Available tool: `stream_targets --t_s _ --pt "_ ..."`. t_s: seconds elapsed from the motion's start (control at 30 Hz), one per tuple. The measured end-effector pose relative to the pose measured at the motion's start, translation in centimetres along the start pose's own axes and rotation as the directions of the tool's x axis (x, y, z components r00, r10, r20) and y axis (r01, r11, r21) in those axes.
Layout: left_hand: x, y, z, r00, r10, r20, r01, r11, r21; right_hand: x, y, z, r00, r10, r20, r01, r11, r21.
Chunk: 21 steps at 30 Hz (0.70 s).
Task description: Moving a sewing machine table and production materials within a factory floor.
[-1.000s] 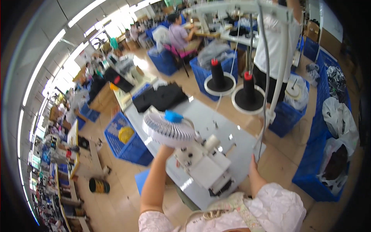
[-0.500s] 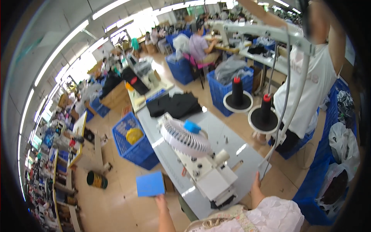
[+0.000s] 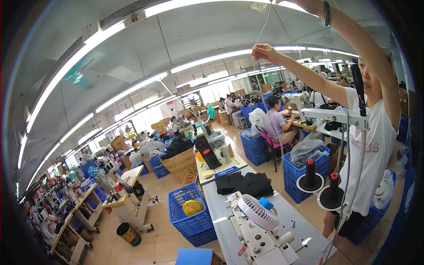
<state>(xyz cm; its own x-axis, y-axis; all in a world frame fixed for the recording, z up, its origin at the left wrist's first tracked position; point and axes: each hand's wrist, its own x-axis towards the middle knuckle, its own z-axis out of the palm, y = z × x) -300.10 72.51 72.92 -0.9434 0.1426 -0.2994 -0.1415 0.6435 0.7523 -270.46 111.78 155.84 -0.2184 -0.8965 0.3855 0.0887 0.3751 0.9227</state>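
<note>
My left hand is out of the frame. Of my right hand (image 3: 320,260), only a fingertip shows at the bottom, beside the right edge of the grey sewing table (image 3: 304,218); its grip is hidden. On that table stands a white sewing machine (image 3: 254,243), with a small white fan (image 3: 256,211) on top. Black cloth pieces (image 3: 245,183) lie at the table's far end. Two black thread cones (image 3: 311,174) sit on a thread stand (image 3: 360,163) at the right. A blue flat-topped object (image 3: 193,257) is at the lower edge.
Across the table, a co-worker in a white shirt (image 3: 375,154) reaches up with both hands, one (image 3: 265,52) on a hanging cord (image 3: 264,28). A blue crate (image 3: 190,216) with a yellow item stands left of the table. Another crate (image 3: 304,176) holds grey plastic.
My view has tilted up, so the table sits lower in the picture. My left hand, earlier at the blue flat-topped object, has left the frame; my right has nearly left it.
</note>
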Motion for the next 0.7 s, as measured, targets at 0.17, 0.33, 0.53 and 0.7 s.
stream_targets --t_s 0.17,0.33,0.53,0.7 --pt "-1.6 -4.6 -1.7 0.997 0.044 -0.061 -0.035 0.989 0.144 -3.1 -5.1 7.1 0.835 0.538 0.113 -0.489 0.631 0.603" --pt "-6.2 -9.9 -0.2 0.998 0.057 -0.028 -0.046 0.955 0.294 -10.6 -28.6 16.4 0.344 0.905 0.25 -0.501 -0.048 0.864" --pt "-15.4 -14.9 5.3 0.962 -0.267 -0.054 0.272 0.95 0.152 -22.2 -68.5 8.0 -0.419 0.506 0.754 -0.099 -0.851 0.516" --pt "-12.7 -13.0 6.1 0.988 0.022 -0.151 0.011 0.976 0.219 -32.4 -89.7 -13.8 -0.753 -0.36 0.551 0.481 -0.872 0.088"
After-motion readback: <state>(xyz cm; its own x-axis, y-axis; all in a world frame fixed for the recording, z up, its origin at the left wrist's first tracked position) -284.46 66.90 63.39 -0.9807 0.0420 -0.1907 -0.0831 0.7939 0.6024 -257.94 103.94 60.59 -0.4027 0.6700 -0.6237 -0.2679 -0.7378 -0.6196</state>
